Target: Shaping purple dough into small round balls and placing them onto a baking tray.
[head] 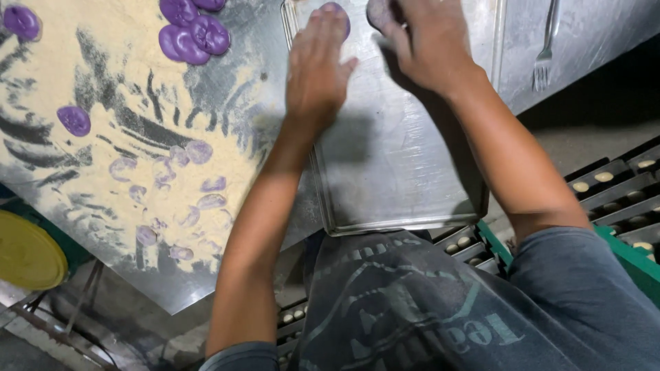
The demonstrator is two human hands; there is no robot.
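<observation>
Left hand (317,65) flat, fingers extended, pressing a purple dough piece (338,12) onto a rectangular metal baking tray (399,178), right hand (426,41) with grip closed around a second purple dough piece (377,11) above the tray's far end, flour-dusted steel bench (124,137) alongside, purple dough rounds (192,34) on it, metal fork (544,55) far right.

A steel table (206,275) is seen dusted with pale flour (89,137), through which dark streaks have been dragged. Purple dough balls (189,34) are grouped near the far edge, one more (20,20) is set at the far left corner, and a single piece (73,120) is left alone in the flour. Smaller floured lumps (179,199) are scattered nearer the front edge. A fork (546,48) is laid at the far right. A yellow lid (27,254) is visible below left, and racks (619,192) of pale rounds are stacked at right.
</observation>
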